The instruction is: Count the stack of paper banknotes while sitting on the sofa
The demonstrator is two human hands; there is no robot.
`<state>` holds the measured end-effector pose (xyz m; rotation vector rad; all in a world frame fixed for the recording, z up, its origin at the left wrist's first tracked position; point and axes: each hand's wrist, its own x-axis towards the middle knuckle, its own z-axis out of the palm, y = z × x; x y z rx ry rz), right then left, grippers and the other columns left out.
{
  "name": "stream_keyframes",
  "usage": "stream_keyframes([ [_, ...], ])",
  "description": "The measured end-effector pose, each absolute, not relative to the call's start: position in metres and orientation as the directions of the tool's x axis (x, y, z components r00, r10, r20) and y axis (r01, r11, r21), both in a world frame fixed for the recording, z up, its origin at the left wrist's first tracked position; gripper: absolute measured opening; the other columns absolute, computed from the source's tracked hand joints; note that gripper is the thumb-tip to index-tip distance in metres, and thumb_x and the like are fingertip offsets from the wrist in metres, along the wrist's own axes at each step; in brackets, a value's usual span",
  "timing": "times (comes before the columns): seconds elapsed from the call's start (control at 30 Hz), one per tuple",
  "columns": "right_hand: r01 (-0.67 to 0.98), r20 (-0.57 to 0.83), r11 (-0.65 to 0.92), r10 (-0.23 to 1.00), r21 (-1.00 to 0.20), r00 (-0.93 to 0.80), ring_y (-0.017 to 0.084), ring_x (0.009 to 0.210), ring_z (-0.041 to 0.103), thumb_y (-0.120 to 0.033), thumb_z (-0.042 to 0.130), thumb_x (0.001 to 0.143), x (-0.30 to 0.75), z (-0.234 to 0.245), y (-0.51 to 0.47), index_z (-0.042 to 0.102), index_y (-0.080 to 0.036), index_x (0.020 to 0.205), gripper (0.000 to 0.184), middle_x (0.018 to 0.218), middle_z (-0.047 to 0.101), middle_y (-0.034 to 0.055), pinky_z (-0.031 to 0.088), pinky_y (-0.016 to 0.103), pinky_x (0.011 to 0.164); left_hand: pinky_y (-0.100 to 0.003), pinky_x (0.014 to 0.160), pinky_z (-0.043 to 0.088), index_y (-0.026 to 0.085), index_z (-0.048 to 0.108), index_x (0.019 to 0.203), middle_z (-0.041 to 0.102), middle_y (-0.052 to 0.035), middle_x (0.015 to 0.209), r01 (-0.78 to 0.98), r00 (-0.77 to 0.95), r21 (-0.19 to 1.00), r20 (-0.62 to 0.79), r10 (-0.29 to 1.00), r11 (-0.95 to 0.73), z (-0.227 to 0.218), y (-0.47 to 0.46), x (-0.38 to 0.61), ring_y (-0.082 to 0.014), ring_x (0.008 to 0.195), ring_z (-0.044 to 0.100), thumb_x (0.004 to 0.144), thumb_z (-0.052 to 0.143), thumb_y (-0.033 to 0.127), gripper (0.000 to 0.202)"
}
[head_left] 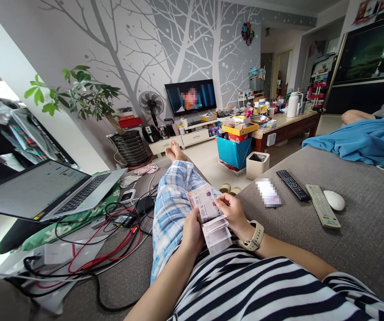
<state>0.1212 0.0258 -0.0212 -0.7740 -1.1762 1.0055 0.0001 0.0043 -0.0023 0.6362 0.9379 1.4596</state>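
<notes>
A stack of banknotes [205, 203] is held over my lap, with several notes fanned downward toward my striped shirt. My left hand [192, 232] is closed around the stack's left edge. At its upper right, the fingertips of my right hand [234, 211] pinch a note. A pale watch [255, 236] is strapped on my right wrist. Beneath the notes are my legs in blue plaid trousers [170, 214], stretched out along the grey sofa.
On the left are a laptop [81, 191] and tangled cables [118, 240]. To the right lie a black remote [292, 185], a beige remote [323, 206] and a white mouse [334, 200]. Another person lies under a blue blanket [369, 136]. A bin [258, 166] stands beyond the sofa.
</notes>
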Motion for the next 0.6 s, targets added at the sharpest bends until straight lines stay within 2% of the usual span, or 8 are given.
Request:
stream_keyframes([
  [0.23,-0.230,0.374,0.383,0.923,-0.894,0.085,0.019,0.067,0.061,-0.047,0.071,0.082,0.1208,-0.0227,0.0258,0.065,-0.021,0.075,0.027,0.070,0.067,0.0021,0.049,0.030,0.063,-0.033,0.070,0.057,0.012,0.072,0.088,0.076,-0.0058,0.078,-0.525,-0.147,0.848,-0.169,0.975,0.067,-0.0039,0.0040,-0.0004,-0.0233,0.073,0.073,0.076,0.065,0.028,0.021],
  [0.6,-0.238,0.380,0.386,0.922,-0.892,0.071,0.016,0.062,0.055,-0.048,0.067,0.085,0.1224,-0.0232,0.0254,0.061,-0.021,0.074,0.029,0.067,0.062,-0.0002,0.043,0.028,0.059,-0.036,0.079,0.059,0.013,0.073,0.085,0.077,-0.0080,0.081,-0.542,-0.142,0.837,-0.182,0.973,0.078,0.0007,0.0007,0.0010,-0.0248,0.078,0.074,0.076,0.065,0.025,0.017],
])
